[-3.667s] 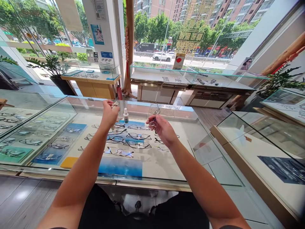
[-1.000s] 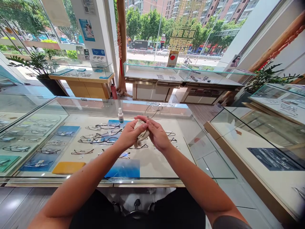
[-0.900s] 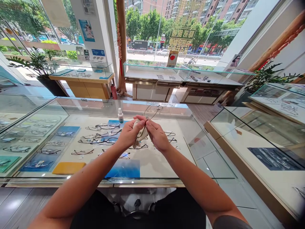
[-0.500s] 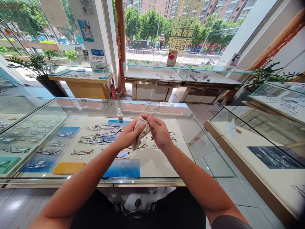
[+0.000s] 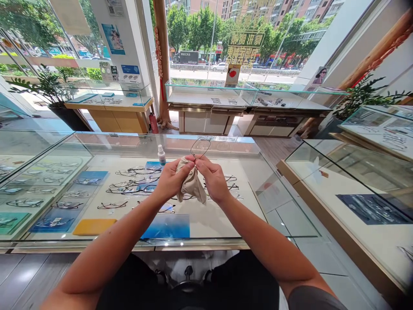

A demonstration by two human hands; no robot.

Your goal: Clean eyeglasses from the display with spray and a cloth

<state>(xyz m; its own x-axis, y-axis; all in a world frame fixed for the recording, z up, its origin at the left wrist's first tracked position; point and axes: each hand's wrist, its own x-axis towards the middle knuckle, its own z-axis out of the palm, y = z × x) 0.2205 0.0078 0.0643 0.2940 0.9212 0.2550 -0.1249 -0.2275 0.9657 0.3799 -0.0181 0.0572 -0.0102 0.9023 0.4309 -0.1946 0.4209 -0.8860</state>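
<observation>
Left hand [image 5: 171,180]: fingers pinching beige cloth [image 5: 191,183]. Right hand [image 5: 213,180]: fingers pinching eyeglasses [image 5: 200,148], between both hands above glass worktop [image 5: 224,224], one rim toward far side. White bottle [image 5: 161,155] stands far-left of hands.

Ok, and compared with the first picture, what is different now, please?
The left grip has moved rightward, bringing the cloth up to the glasses at the right grip; earlier they were apart. Nothing was visibly let go. The white bottle and the yellow item stayed in place at the counter.
</observation>
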